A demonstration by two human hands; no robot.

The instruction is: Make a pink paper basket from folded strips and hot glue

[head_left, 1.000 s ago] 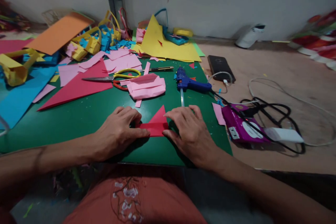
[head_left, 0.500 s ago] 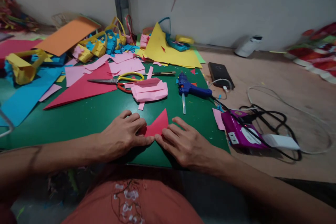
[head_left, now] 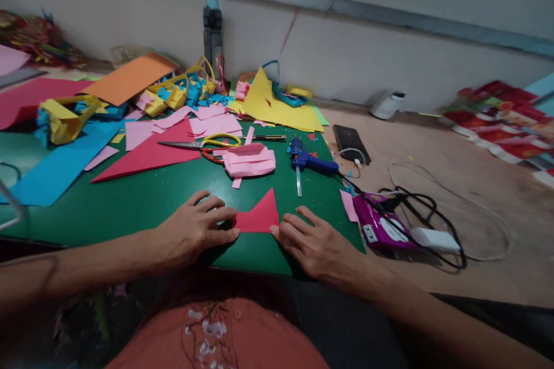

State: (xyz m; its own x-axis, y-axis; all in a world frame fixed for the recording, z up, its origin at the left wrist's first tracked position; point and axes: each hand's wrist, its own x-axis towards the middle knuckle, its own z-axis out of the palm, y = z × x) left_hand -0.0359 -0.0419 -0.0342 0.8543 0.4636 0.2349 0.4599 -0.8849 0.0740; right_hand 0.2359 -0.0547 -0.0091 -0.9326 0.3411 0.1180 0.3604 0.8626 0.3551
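Note:
A small folded piece of red paper (head_left: pixel 259 219) lies at the front of the green table top, a pointed flap standing out at its upper right. My left hand (head_left: pixel 197 229) pinches its left end between thumb and fingers. At its lower right corner, the fingertips of my right hand (head_left: pixel 314 245) grip the edge. Just beyond sits a folded pink paper piece (head_left: pixel 251 161) with strips sticking out. Scissors (head_left: pixel 190 144) with yellow and red handles rest beside it, partly over a larger red sheet (head_left: pixel 149 158). A blue glue gun (head_left: pixel 309 161) lies to the right.
Small yellow and blue paper baskets (head_left: pixel 60 121), a blue sheet (head_left: pixel 64 167), an orange sheet (head_left: pixel 127 78) and a yellow sheet (head_left: pixel 281 106) crowd the left and back. On the right are a black power bank (head_left: pixel 351 144), a purple power strip (head_left: pixel 381 222) and tangled cables.
My hands have moved apart along the red paper's lower edge, uncovering more of it. The camera view has tilted up, showing more wall.

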